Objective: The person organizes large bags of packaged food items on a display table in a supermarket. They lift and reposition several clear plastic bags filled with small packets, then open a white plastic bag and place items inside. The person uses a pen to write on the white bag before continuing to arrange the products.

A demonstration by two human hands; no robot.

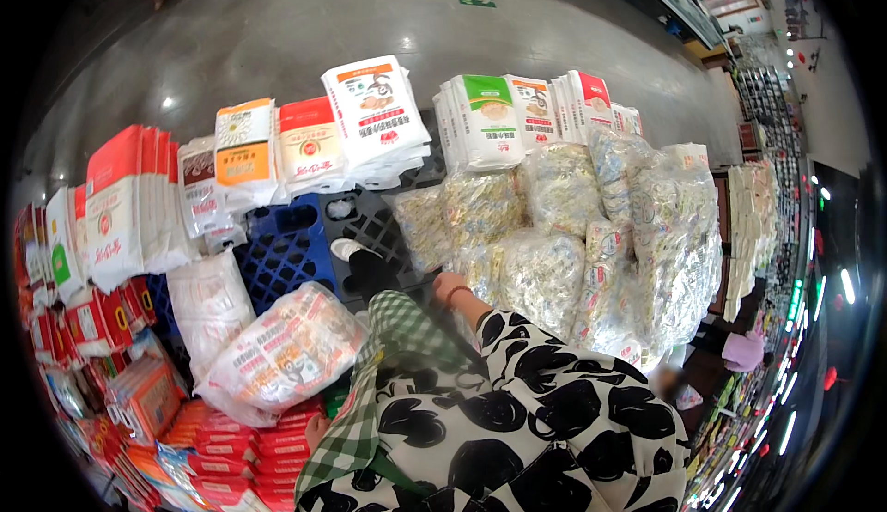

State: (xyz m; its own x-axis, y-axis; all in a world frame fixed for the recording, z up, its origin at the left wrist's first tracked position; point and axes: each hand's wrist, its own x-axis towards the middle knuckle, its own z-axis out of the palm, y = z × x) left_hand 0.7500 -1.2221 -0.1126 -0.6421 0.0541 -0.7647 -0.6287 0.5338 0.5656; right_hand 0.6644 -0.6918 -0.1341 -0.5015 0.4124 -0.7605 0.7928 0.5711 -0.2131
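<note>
My right hand (450,288), with a beaded bracelet at the wrist, is at the left edge of a heap of clear plastic-wrapped packages (540,269); its fingers are partly hidden, so its grip cannot be told. Low on the left, my left hand (317,430) shows only in part, beside stacked red packages (284,451) and near a clear-wrapped bundle of printed bags (294,352). Whether it holds anything cannot be seen. Beyond that bundle lies a whitish wrapped bundle (210,304). White bags with an orange band (374,113) are piled ahead of me.
A blue plastic pallet (284,242) and a dark pallet (378,217) lie underfoot. Red-and-white bags (118,200) stand at left, green-and-white bags (488,124) ahead. Orange packages (149,401) are at lower left. Other people are at the top left and far right, near shelves.
</note>
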